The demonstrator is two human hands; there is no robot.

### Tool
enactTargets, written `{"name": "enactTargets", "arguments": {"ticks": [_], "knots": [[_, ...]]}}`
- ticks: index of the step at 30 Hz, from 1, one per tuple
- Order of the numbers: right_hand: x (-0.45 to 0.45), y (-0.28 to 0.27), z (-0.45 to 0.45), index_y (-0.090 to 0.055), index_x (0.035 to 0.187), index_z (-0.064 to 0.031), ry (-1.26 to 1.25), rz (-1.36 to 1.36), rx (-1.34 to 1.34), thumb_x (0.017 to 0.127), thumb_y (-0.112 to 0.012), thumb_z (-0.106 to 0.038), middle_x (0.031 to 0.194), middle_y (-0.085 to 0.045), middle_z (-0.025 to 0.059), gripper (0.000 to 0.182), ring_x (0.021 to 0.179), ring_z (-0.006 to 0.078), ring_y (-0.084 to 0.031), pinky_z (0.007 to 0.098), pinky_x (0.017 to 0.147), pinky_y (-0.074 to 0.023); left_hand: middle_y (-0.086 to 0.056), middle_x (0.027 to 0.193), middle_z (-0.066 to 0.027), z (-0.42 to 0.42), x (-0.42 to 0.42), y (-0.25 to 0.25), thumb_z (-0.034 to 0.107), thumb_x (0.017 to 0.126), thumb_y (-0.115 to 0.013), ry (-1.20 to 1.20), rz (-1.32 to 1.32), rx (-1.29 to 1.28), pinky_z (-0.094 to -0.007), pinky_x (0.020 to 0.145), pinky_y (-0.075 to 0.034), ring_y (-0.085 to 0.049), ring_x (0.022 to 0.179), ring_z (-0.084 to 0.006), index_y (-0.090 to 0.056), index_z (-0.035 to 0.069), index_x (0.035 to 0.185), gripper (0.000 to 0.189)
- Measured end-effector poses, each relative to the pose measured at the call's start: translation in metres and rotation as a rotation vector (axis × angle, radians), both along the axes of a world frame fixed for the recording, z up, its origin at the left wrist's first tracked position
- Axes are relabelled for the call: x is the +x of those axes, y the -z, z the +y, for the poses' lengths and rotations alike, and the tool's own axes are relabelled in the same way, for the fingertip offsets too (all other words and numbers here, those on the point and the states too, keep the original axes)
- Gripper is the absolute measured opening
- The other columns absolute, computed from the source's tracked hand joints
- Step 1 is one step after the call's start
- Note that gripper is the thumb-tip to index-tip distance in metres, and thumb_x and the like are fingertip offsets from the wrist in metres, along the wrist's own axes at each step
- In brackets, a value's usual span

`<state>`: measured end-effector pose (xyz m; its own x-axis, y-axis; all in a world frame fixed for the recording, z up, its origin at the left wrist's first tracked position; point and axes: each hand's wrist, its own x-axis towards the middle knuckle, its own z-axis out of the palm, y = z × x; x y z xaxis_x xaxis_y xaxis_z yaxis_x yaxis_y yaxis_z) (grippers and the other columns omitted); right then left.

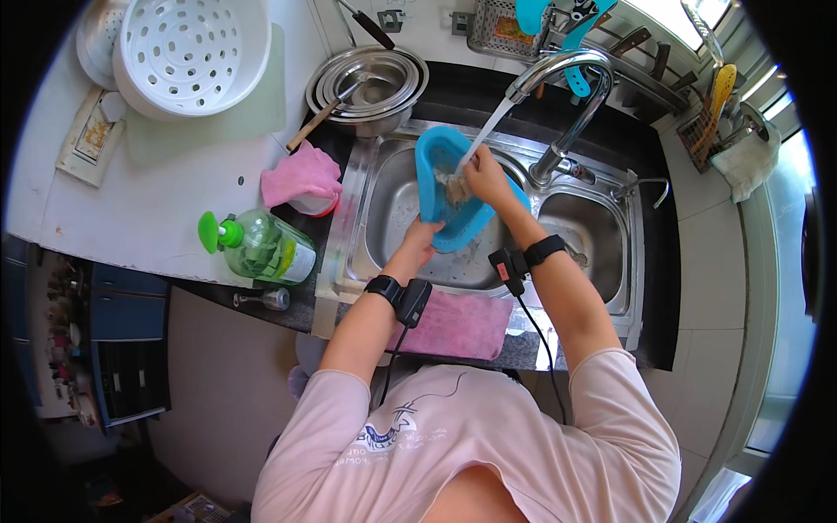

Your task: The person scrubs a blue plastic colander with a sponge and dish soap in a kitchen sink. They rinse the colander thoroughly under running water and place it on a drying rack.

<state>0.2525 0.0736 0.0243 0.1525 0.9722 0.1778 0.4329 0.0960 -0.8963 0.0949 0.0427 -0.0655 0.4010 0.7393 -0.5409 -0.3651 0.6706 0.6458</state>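
Observation:
My left hand grips the near left rim of a blue plastic basin, which is held tilted over the large bowl of a steel sink. Inside the basin, my right hand holds a wet, pale beige cloth; its fingertips are partly hidden by the water. From the chrome faucet a stream runs down onto the cloth and the fingers.
Left of the sink are a green pump soap bottle, a pink cloth over a container, and nested steel bowls. A folded pink towel lies along the front edge. The smaller sink bowl is at right.

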Motion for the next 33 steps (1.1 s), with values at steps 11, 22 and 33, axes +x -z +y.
{"name": "enactTargets", "arguments": {"ticks": [11,22,33], "knots": [[-0.028,0.058,-0.036,-0.056,0.089,-0.0040,-0.097,-0.891,0.095,0.070,-0.058,-0.012,0.094,-0.053,0.0146,0.020,0.087,0.0320,-0.053,0.0419,0.072,-0.0430,-0.055,0.093,-0.0050,0.019,0.027,-0.008,-0.008,0.072,-0.043,-0.113,0.150,0.271,-0.0263,0.067,-0.041,-0.051,0.082,-0.0150,-0.053,0.004,0.109,0.040],[0.020,0.003,-0.029,-0.059,0.079,-0.0130,-0.129,-1.060,0.378,0.070,-0.058,-0.011,0.083,-0.054,0.0040,0.009,0.089,0.0234,-0.051,0.0360,0.079,-0.0368,-0.056,0.098,-0.0046,0.026,0.009,-0.025,-0.012,0.063,-0.043,-0.124,0.214,0.590,-0.0233,0.073,-0.041,-0.052,0.087,-0.0154,-0.049,0.001,0.119,0.058],[-0.022,0.018,-0.046,-0.051,0.083,-0.0096,-0.233,-0.796,0.513,0.064,-0.061,-0.009,0.095,-0.054,0.0073,0.022,0.093,0.0266,-0.051,0.0369,0.082,-0.0393,-0.055,0.091,-0.0060,0.041,0.001,-0.026,-0.011,0.069,-0.041,-0.211,-0.044,0.342,-0.0279,0.064,-0.044,-0.053,0.076,-0.0166,-0.049,0.005,0.111,0.046]]}}
